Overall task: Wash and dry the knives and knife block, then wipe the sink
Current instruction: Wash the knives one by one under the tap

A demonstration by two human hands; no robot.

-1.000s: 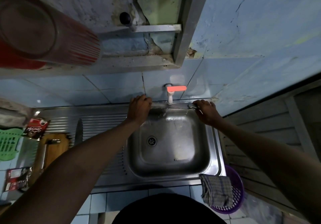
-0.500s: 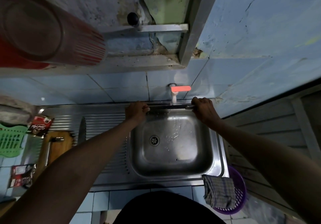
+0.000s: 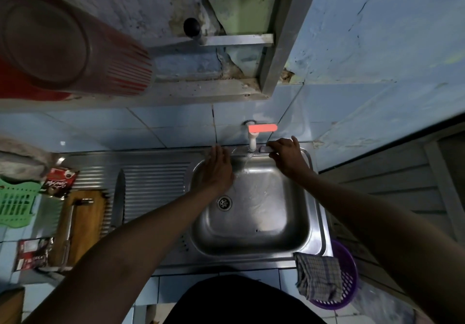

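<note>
Checked cloth [image 3: 319,276] is the nearest thing to us, draped over the front right corner of the sink [image 3: 314,225], hanging down in front of a purple basket [image 3: 348,281] below. The steel basin sits in the middle, drain [image 3: 224,202] toward its left side.

Off to our left on the ribbed draining board [image 3: 156,188] we've got a knife [image 3: 118,198] lying flat, blade pointing away from us, and just beside it the wooden knife block [image 3: 83,225] on its side. A couple of red sachets [image 3: 59,184] and a green rack [image 3: 15,205] sit further left.

Further back, our left hand [image 3: 217,170] is spread flat with straight fingers over the back left corner of the basin, gripping nothing as far as we can see. Our right hand [image 3: 286,156] pinches the dark handle of a second knife [image 3: 265,149] right at the back rim, blade running left under the tap [image 3: 253,139]; the blade is hard to make out. Water runs from the tap, which has an orange lever [image 3: 263,128], against blue tiles.
</note>
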